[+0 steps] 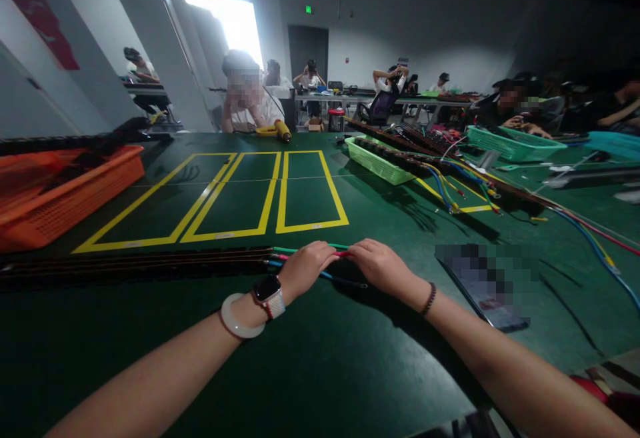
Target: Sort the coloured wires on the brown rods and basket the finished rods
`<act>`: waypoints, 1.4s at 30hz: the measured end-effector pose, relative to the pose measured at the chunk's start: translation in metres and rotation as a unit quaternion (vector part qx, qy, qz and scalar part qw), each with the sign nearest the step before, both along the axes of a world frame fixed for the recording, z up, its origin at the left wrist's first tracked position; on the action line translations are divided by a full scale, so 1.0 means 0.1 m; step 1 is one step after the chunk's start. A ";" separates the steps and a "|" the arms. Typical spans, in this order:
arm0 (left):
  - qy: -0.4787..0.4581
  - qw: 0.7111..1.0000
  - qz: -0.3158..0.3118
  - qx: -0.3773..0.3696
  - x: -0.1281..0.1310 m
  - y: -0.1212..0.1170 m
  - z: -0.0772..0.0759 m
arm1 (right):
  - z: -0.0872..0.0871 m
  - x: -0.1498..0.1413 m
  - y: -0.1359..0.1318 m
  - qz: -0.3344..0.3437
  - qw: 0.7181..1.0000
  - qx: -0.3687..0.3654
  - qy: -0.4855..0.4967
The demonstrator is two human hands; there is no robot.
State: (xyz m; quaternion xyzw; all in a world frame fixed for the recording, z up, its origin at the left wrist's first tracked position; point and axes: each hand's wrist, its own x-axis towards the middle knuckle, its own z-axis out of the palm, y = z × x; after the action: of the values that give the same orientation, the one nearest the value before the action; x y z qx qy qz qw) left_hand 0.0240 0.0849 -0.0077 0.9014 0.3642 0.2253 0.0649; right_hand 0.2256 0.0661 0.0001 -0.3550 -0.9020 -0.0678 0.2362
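Observation:
A black cable chain lies along the table at the left, and green, red and blue cables come out of its right end. My left hand is closed on the red cable, just past the chain's end. Close beside it, my right hand pinches the same red cable farther along, and its fingers hide the tip. The green cable runs behind my left fingers; whether they touch it I cannot tell. Below my hands the blue cable lies loose, with a metal ring terminal at its end.
Yellow tape rectangles mark the green table. An orange basket stands left, a green basket with cable chains at the right. A phone lies beside my right forearm. Across the table, a person sits behind a yellow heat gun.

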 end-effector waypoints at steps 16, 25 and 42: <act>0.041 0.997 -0.014 0.056 0.01 -0.01 -0.01 | 0.13 0.00 0.05 -0.048 0.936 -0.322 0.133; 0.066 0.993 -0.044 0.092 -0.02 0.00 -0.02 | 0.08 0.00 0.06 -0.039 0.724 -0.602 0.334; 0.045 0.995 -0.045 0.072 -0.02 0.01 0.00 | 0.12 0.02 0.08 -0.001 0.612 -0.696 0.376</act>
State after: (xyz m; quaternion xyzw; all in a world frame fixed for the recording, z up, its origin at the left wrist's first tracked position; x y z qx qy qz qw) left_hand 0.0220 0.0854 -0.0076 0.9286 0.3082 0.2066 -0.0065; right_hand 0.2279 0.0738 0.0117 -0.4084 -0.5098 0.7194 0.2363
